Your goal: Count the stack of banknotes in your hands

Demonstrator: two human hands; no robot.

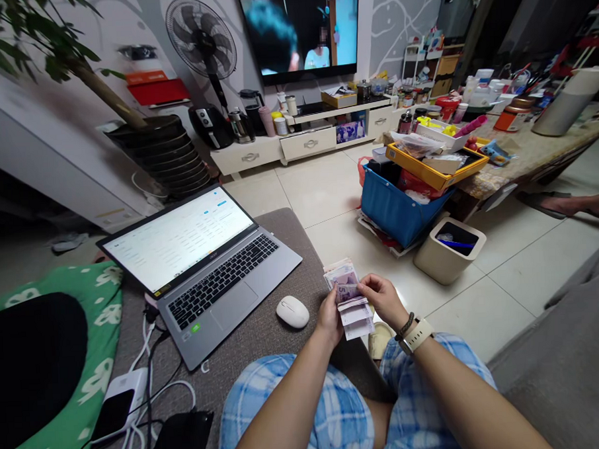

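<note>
A small stack of purple-tinted banknotes (357, 318) is between my hands, above the edge of the grey seat and near my knees. My left hand (329, 316) grips the notes from the left side, its thumb lying on top of them. On the right, my right hand (382, 299) pinches the edge of a note between thumb and fingers. Some notes fan out toward me and others stick out at the far end. A white computer mouse (292, 312) rests just left of my left hand, beside an open laptop (217, 274).
Cables and a white power bank (121, 401) lie at the lower left by a green cushion (105, 325). A beige bin (447, 261) and a loaded blue basket (395, 207) stand on the floor ahead. A cluttered table (548, 131) is at the right, with another person's foot nearby.
</note>
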